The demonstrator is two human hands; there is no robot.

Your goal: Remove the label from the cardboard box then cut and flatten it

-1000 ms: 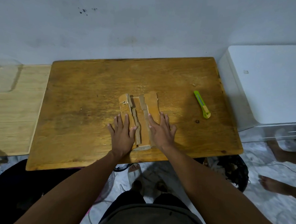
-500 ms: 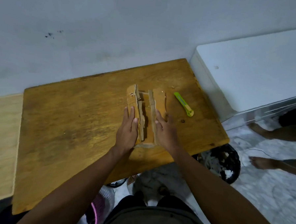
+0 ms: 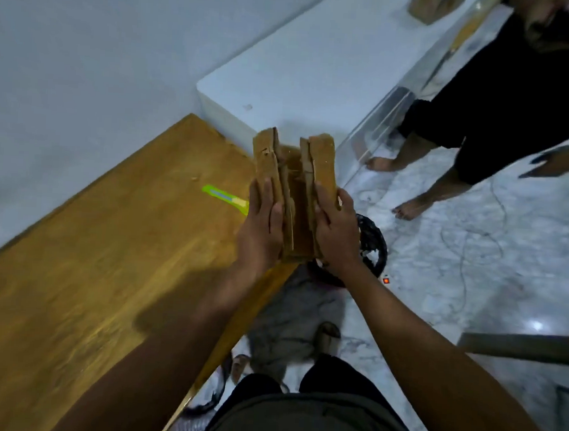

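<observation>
Head view, torn folded cardboard (image 3: 291, 179) — hands-held

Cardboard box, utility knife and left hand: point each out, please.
cardboard box (image 3: 322, 161), head view, upper part of its right panel
utility knife (image 3: 219, 193), head view, middle of green handle
left hand (image 3: 262, 229), head view, back of hand

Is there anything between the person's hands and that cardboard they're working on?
Nothing visible. The left hand and right hand press directly against opposite sides of the flattened cardboard, holding it up off the wooden table. The green cutter lies apart on the table.
</observation>
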